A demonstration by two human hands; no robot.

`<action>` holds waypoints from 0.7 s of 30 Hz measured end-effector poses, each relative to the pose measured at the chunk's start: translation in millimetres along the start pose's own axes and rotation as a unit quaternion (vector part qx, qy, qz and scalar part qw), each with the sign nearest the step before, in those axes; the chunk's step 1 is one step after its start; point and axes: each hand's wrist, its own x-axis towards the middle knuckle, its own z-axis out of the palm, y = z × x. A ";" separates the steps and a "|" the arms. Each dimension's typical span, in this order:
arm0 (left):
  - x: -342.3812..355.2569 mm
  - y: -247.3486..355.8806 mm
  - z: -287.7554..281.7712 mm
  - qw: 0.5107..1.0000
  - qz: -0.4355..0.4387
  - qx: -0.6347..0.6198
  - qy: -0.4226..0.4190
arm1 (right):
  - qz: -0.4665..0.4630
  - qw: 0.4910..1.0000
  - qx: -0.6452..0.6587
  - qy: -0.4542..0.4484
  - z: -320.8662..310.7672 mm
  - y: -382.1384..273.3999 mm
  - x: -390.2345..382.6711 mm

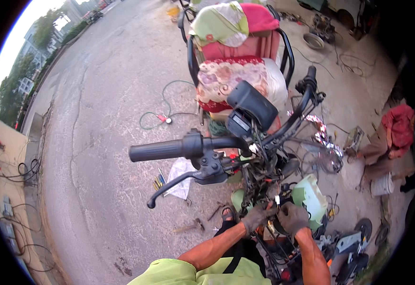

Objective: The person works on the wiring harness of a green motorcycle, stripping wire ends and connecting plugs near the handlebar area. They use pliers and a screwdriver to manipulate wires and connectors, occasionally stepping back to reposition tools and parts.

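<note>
My gloved left hand (257,218) and gloved right hand (293,219) meet low on the front of a disassembled vehicle, with fingers closed among dark wires (274,213). A small white connector (277,200) sits just above them. Exactly what each hand grips is hard to make out. Over them extend the black handlebar (156,151) with its brake lever (174,184) and a black display housing (250,109). A pale green plastic panel (314,202) lies beside my right hand.
A padded seat (231,76) with draped cloths is beyond the handlebar. A hammer (188,228), tools on white plastic (179,180) and a green hose (164,99) lie on the pavement. A person in red (397,128) sits at right, near a metal basin (314,42) and loose parts.
</note>
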 end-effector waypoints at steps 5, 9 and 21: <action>-18.0 10.0 6.3 0.999 0.024 0.019 0.012 | 0.038 0.999 -0.035 -0.010 -4.8 -14.3 -1.1; -14.3 13.7 9.7 0.993 0.055 0.087 0.050 | 0.040 0.997 0.061 -0.030 -4.2 -3.7 7.9; 7.4 -11.4 13.7 0.995 0.061 -0.048 0.061 | 0.029 0.988 0.088 -0.121 -14.6 9.1 14.5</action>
